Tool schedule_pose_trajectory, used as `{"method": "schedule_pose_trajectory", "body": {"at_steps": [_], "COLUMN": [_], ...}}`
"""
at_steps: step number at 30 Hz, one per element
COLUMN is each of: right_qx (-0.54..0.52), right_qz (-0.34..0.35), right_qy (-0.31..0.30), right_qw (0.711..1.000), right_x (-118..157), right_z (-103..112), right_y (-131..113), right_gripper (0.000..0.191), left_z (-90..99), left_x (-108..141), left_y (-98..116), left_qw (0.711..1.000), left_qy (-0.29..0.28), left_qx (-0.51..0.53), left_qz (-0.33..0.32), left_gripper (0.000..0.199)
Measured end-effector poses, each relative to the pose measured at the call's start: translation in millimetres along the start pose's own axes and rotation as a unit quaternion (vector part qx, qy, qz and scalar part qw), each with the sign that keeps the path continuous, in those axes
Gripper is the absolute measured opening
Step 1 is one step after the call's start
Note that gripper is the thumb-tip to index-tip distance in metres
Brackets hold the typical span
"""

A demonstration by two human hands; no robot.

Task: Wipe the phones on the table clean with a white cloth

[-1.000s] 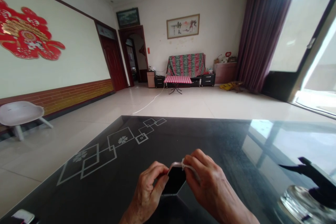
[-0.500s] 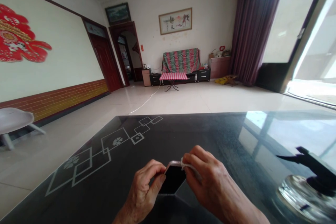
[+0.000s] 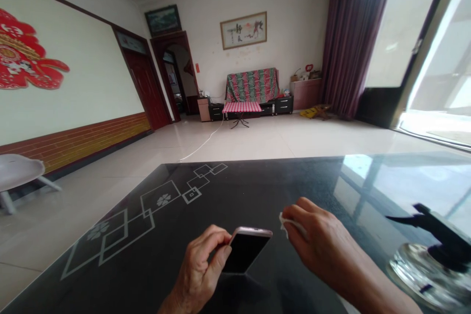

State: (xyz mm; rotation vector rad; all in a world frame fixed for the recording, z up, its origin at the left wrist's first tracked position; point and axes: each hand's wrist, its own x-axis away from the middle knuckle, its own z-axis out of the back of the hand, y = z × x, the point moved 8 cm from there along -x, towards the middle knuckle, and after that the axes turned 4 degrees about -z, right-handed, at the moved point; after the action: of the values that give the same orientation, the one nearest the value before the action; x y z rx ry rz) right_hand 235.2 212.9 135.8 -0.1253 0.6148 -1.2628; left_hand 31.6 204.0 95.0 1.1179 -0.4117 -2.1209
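Observation:
A smartphone (image 3: 247,251) with a dark face and a pinkish metal edge is tilted above the black tabletop (image 3: 257,191). My left hand (image 3: 202,267) pinches its left edge between thumb and fingers. To the right of the phone, apart from it, my right hand (image 3: 312,235) is closed on a white tissue (image 3: 284,225); only a crumpled bit of it sticks out past the fingertips. The phone's lower end is faintly mirrored in the glossy table.
A clear glass spray bottle (image 3: 423,270) with a black trigger head stands on the table at the right. A white chair (image 3: 20,171) is on the floor at the left. Farther off, a small table with a red checked cloth (image 3: 242,107) stands before a covered television.
My right hand has moved right with the tissue, away from the phone's upper edge, leaving that edge uncovered. My left hand keeps its grip in nearly the same place.

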Motion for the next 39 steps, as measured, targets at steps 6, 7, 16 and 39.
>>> {"method": "schedule_pose_trajectory", "body": {"at_steps": [6, 7, 16, 39], "right_qx": [-0.159, -0.155, -0.061, -0.077], "right_qz": [0.089, 0.095, 0.097, 0.089], "right_qy": [0.023, 0.020, 0.005, 0.041], "right_qw": [0.983, 0.983, 0.993, 0.992], "right_x": [5.2, 6.1, 6.6, 2.7], "right_z": [-1.9, -4.5, -12.7, -13.6], "right_y": [-46.3, -51.7, -50.2, -48.0], "right_gripper": [0.019, 0.019, 0.023, 0.017], "left_z": [-3.5, -3.8, -2.2, 0.6], "left_x": [-0.4, -0.8, -0.9, -2.6], "left_y": [2.5, 4.3, 2.0, 2.2], "left_qw": [1.000, 1.000, 1.000, 1.000], "left_qy": [-0.010, -0.009, -0.006, -0.002], "left_qx": [0.010, 0.010, 0.010, 0.009], "left_qz": [-0.002, -0.005, 0.005, 0.009], "left_gripper": [0.009, 0.009, 0.009, 0.009]}}
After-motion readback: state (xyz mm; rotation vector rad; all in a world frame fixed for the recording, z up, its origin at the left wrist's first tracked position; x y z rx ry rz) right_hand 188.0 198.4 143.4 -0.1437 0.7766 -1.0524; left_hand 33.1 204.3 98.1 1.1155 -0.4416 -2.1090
